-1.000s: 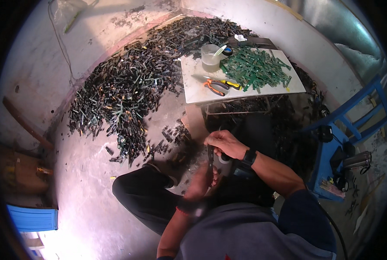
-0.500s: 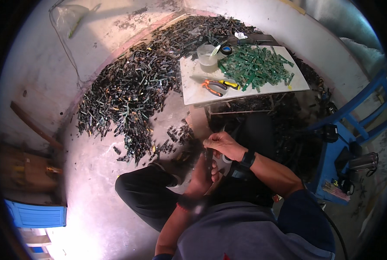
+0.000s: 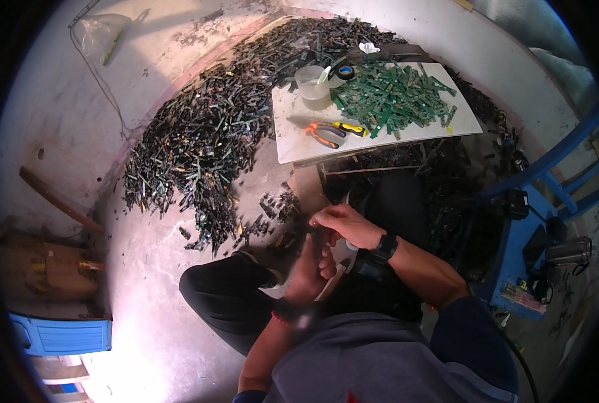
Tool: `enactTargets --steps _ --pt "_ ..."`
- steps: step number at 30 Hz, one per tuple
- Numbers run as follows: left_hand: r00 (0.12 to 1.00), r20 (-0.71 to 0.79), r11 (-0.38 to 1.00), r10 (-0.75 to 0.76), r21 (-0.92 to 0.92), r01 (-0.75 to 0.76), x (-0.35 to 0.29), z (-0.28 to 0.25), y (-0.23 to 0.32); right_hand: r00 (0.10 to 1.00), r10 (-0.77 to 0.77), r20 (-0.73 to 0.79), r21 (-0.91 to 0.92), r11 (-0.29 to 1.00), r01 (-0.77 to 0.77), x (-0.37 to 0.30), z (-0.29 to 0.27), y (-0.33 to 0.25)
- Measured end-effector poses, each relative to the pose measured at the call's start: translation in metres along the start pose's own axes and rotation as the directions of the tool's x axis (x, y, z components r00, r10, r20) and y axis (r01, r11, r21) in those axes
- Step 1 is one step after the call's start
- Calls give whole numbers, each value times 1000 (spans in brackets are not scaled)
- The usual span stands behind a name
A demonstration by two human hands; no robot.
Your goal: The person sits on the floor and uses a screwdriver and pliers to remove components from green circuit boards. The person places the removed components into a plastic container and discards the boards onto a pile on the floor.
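Meeting above the lap, the right hand (image 3: 353, 227) and the left hand (image 3: 306, 279) work close together. The right hand's fingers (image 3: 321, 217) are drawn narrow, tips together; the left hand's are curled, its thumb pointing up toward them. A second ago a dark strip showed between the hands; now it is hard to make out, so whether either hand grips it I cannot tell. If it is there, it lies behind or between the fingers. The left thumb now stands out plainly, which suggests a change of grip, with the handling still in progress.

Just beside the right hand is a pale object (image 3: 346, 253), mostly covered. Beyond the hands, loose dark pieces (image 3: 279, 205) lie on the floor (image 3: 153, 258), near a large heap of dark strips (image 3: 209, 138).

Farther out stands the white desk (image 3: 287, 149). Orange-handled pliers (image 3: 326, 138) lie beside a yellow-handled tool (image 3: 353, 129), both untouched and unmoved on the desktop. Behind them are a cloudy cup (image 3: 315, 94), a roll of tape (image 3: 345, 72) and a pile of green strips (image 3: 392, 101).
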State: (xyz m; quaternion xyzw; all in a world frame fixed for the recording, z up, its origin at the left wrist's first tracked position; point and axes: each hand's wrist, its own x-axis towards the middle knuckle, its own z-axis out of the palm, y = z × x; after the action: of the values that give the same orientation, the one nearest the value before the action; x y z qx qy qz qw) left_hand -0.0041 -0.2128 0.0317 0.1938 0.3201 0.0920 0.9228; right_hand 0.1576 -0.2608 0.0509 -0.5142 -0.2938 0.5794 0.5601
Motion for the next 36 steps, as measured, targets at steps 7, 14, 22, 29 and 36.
enactTargets --steps 7,14,22,29,36 --pt "1000 -11 1000 -18 24 18 2 3 -3 998 -46 32 -17 999 46 3 1 3" --pt "997 33 993 64 -101 -60 0 -21 3 992 -83 99 -58 994 89 3 12 13" --pt "989 -26 989 148 10 -148 -4 -32 3 961 -84 265 -457 866 202 -6 22 25" --pt "986 -67 985 151 95 -144 -1 -24 7 976 -162 148 -415 885 210 -10 39 18" --pt "999 35 976 10 219 -17 4 -37 5 886 -449 116 -540 720 436 -1 31 18"
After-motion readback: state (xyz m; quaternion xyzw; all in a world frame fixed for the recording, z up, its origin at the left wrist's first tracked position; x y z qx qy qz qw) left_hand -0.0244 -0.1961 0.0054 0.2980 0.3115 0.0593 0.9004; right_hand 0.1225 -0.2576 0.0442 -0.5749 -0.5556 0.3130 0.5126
